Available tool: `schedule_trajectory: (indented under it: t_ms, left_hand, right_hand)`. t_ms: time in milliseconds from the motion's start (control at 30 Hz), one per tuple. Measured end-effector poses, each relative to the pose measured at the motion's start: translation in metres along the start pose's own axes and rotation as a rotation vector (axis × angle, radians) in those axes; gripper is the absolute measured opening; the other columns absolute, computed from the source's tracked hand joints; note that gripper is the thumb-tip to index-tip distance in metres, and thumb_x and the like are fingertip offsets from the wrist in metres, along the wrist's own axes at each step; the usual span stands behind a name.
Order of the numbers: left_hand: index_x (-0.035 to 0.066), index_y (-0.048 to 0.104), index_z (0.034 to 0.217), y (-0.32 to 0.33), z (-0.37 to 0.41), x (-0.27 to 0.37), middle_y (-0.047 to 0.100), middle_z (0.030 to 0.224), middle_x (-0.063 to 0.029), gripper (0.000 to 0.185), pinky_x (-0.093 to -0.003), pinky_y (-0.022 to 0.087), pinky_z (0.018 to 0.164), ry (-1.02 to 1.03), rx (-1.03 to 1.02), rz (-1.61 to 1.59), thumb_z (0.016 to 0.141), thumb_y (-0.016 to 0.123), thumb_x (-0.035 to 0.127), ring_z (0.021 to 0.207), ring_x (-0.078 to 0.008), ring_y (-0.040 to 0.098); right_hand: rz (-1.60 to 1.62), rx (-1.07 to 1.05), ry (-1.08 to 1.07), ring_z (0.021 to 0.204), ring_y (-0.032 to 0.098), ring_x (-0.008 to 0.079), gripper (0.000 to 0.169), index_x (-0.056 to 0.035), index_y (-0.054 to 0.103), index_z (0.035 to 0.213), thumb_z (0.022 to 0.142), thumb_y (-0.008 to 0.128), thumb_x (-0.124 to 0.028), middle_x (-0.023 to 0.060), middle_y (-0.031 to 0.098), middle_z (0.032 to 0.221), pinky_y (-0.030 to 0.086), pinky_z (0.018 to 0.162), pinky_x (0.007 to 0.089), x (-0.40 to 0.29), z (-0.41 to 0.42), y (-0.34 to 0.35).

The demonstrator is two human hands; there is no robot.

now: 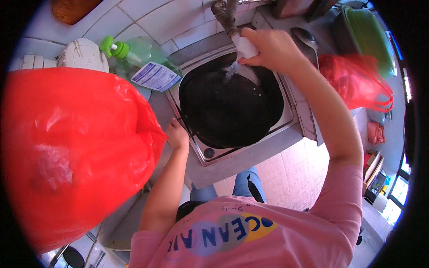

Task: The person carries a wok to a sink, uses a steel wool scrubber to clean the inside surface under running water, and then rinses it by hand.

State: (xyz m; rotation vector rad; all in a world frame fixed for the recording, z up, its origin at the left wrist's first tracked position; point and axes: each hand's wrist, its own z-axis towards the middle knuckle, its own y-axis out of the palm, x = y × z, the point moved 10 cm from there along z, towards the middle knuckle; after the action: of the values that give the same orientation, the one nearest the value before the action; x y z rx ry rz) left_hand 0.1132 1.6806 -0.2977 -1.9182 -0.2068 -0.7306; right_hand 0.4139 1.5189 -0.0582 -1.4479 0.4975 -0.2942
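A black wok (228, 107) stands tilted in a stainless steel sink (291, 115), with water (232, 70) running into it. My right hand (273, 50) is closed around a white piece at the outlet of a tap (229, 20) above the wok's far side. At the wok's near left side, my left hand (177, 134) grips what looks like its handle, mostly hidden by the fingers. A few white drops or bubbles show on the dark inner surface.
A large red plastic bag (77, 144) fills the left. Behind it stands a green pump bottle (144, 60). To the right are a ladle (304, 36), another red bag (355, 80) and a green basin (370, 40). The counter edge (244, 160) runs in front of me.
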Motion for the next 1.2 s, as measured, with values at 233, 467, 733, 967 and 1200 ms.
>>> schedule_trajectory:
  t_ms: [233,467,733,967,1200]
  left_hand:
    - [-0.012,0.061,0.081,0.006,0.004,-0.009,0.061,0.079,-0.0301,0.047,-0.0478,0.043,0.066,0.040,0.061,-0.041,0.097,0.042,0.028,0.074,-0.0451,0.058]
    - [-0.009,0.061,0.081,-0.007,-0.004,0.004,0.062,0.084,-0.0284,0.044,-0.0502,0.046,0.069,0.055,0.083,0.027,0.097,0.042,0.028,0.078,-0.0454,0.059]
    - [-0.010,0.061,0.082,-0.004,-0.005,0.011,0.061,0.084,-0.0293,0.043,-0.0495,0.045,0.071,0.041,0.031,-0.013,0.097,0.043,0.027,0.080,-0.0455,0.058]
    - [-0.010,0.061,0.090,0.005,-0.005,0.000,0.062,0.087,-0.0292,0.044,-0.0487,0.045,0.072,-0.021,-0.033,-0.160,0.097,0.041,0.028,0.082,-0.0460,0.058]
    - [-0.009,0.061,0.085,-0.006,-0.004,-0.002,0.062,0.081,-0.0266,0.046,-0.0464,0.044,0.068,-0.017,0.031,-0.034,0.097,0.042,0.031,0.076,-0.0424,0.059]
  right_hand:
    - [0.480,0.106,0.563,0.085,0.063,0.0357,0.040,-0.0023,0.062,0.094,0.070,0.079,-0.029,0.0179,0.064,0.090,0.050,0.077,0.0418,0.056,-0.094,0.202]
    - [0.116,-0.463,0.300,0.136,0.028,0.0283,0.070,-0.0074,0.034,0.141,0.085,0.056,-0.044,0.0112,0.031,0.146,0.022,0.112,0.0471,-0.001,-0.118,0.353]
    - [0.847,-0.520,0.115,0.143,0.008,0.0325,0.076,-0.0101,0.014,0.149,0.093,0.034,-0.057,0.0138,0.011,0.155,0.014,0.113,0.0517,-0.125,-0.055,0.373]
    - [0.118,-1.039,-0.017,0.144,0.011,0.0258,0.069,-0.0198,0.029,0.146,0.091,0.036,-0.061,0.0061,0.016,0.155,0.004,0.114,0.0521,0.001,-0.161,0.307]
    - [0.560,-0.702,-0.114,0.143,0.008,0.0316,0.069,-0.0191,0.026,0.147,0.092,0.034,-0.060,0.0109,0.013,0.155,0.013,0.112,0.0566,-0.132,-0.084,0.347]
